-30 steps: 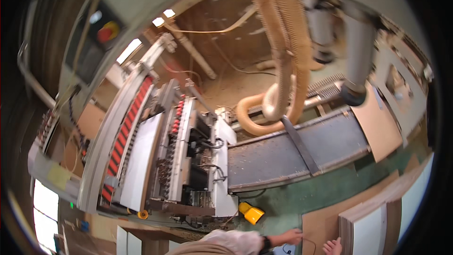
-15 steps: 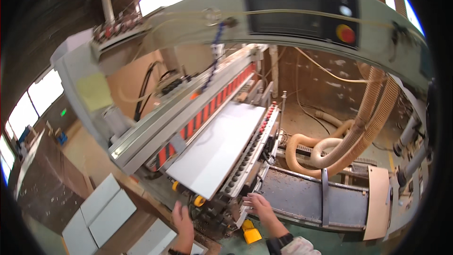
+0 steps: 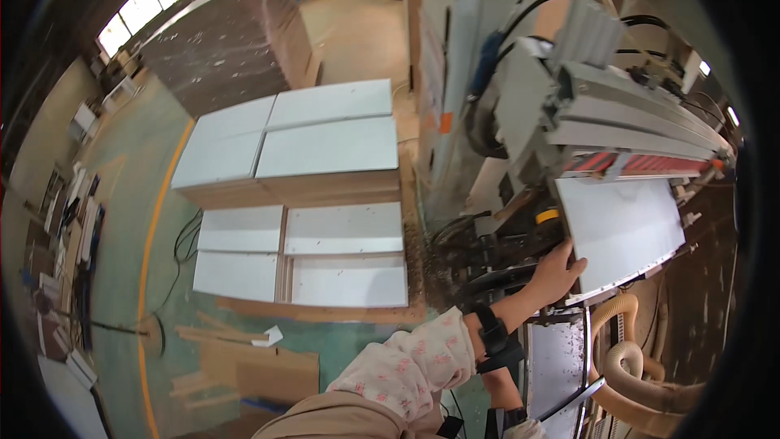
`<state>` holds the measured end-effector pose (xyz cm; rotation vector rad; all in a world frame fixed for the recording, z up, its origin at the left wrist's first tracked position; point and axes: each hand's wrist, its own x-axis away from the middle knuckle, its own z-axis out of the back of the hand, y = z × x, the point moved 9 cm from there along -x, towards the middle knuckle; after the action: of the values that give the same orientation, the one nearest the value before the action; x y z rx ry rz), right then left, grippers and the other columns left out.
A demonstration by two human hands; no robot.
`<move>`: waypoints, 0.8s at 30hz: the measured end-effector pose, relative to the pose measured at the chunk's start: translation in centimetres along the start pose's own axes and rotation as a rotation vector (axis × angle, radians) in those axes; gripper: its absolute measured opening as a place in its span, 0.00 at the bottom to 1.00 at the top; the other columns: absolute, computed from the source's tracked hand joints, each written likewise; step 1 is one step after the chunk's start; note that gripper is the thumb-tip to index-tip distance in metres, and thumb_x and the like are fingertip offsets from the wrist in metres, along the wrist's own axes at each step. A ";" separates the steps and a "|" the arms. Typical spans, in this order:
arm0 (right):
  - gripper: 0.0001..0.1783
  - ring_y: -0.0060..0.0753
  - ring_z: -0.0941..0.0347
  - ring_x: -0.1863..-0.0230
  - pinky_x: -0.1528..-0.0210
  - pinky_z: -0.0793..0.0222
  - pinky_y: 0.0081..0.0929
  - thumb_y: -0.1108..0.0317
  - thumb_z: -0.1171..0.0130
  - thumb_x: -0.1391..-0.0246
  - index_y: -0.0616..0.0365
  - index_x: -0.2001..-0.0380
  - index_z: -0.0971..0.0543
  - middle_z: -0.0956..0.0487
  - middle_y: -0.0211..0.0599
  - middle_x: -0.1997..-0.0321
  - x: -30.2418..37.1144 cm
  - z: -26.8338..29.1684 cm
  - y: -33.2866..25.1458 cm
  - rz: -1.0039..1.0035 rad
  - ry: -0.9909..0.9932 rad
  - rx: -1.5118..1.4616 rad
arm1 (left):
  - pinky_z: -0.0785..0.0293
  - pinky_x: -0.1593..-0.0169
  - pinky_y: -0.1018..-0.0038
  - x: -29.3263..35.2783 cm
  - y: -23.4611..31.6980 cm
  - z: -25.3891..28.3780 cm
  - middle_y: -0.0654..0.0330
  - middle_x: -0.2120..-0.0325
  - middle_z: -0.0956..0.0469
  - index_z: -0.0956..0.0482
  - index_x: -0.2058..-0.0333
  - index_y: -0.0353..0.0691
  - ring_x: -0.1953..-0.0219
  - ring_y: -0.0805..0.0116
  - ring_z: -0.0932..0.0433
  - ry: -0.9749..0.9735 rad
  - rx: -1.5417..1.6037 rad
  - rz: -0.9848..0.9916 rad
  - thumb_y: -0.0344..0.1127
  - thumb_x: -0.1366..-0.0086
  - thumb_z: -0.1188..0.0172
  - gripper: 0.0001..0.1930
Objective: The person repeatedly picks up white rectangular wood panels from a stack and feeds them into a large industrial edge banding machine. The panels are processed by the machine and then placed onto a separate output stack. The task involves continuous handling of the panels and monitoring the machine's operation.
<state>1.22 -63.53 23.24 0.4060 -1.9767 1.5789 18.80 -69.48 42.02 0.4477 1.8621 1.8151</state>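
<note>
My left hand (image 3: 556, 272) is at the near corner of a white panel (image 3: 626, 232), its thumb over the edge and its fingers closed against it. The panel lies flat in a machine, under a grey metal beam (image 3: 642, 134) with red strips along its lower side. Below my left forearm, my right forearm (image 3: 504, 390) shows only in part; the hand itself is hidden behind the left arm. A yellow part (image 3: 548, 216) of the machine sits just beside the panel's end.
Stacks of white boards (image 3: 329, 146) stand left of the machine, with a lower group (image 3: 345, 228) nearer me. Cardboard pieces (image 3: 276, 374) lie on the green floor. Ribbed hoses (image 3: 621, 358) curl at lower right. A large brown stack (image 3: 227, 41) rises at the back.
The view has swung left, bringing the board stacks to the middle. My left hand, open and off the panel before, has come onto its corner. My right hand has passed out of sight.
</note>
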 end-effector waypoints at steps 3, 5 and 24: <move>0.09 0.17 0.30 0.79 0.82 0.39 0.16 0.65 0.55 0.45 0.52 0.63 0.28 0.24 0.25 0.72 -2.9 -2.2 2.5 -0.139 -0.010 -0.278 | 0.39 0.44 0.66 3.4 -2.3 4.7 0.43 0.50 0.35 0.38 0.47 0.33 0.48 0.48 0.34 0.207 -0.003 -0.060 0.41 0.40 0.48 0.25; 0.10 0.17 0.29 0.78 0.81 0.37 0.16 0.65 0.55 0.45 0.53 0.62 0.28 0.24 0.26 0.72 -5.2 -3.3 5.4 -0.231 -0.029 -0.317 | 0.36 0.46 0.74 7.9 -6.6 9.1 0.49 0.51 0.32 0.37 0.47 0.32 0.49 0.59 0.31 0.259 0.310 0.020 0.37 0.38 0.49 0.22; 0.37 0.36 0.27 0.64 0.64 0.28 0.33 0.66 0.46 0.48 0.40 0.38 0.50 0.30 0.42 0.57 -42.3 -10.6 41.7 -0.463 0.241 -0.097 | 0.33 0.60 0.58 50.8 -70.1 45.2 0.60 0.70 0.30 0.33 0.60 0.44 0.64 0.62 0.29 1.303 0.687 1.349 0.49 0.37 0.51 0.16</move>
<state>13.85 -47.40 -33.54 0.5585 -1.6236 1.1748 9.75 -7.84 -33.24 1.1327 3.7359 2.4311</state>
